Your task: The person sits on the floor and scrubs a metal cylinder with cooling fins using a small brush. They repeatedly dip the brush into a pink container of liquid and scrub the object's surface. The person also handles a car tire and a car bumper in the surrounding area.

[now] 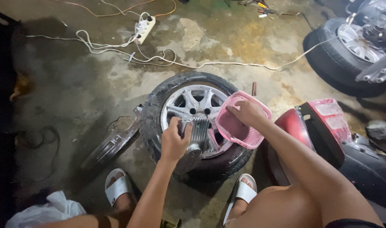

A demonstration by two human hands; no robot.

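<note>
A small wheel (197,122), tyre fitted and alloy spokes exposed, lies flat on the concrete floor (74,84) between the person's sandalled feet; a ribbed metal cylinder part (199,133) rests on its hub. Left hand (172,141): grip clenched around the ribbed part, holding it against the spokes. Right hand (248,112): fingers dipped inside a pink plastic basin (239,122) tilted on the tyre's right edge; whether it grasps anything inside cannot be told. Judged step: wetting or washing the part over the wheel; the next move appears to call for steadying the part while the right hand lifts out. Surroundings: red scooter bodywork (323,122) just right; second wheel (349,50) well apart; white cable (117,48) beyond.
</note>
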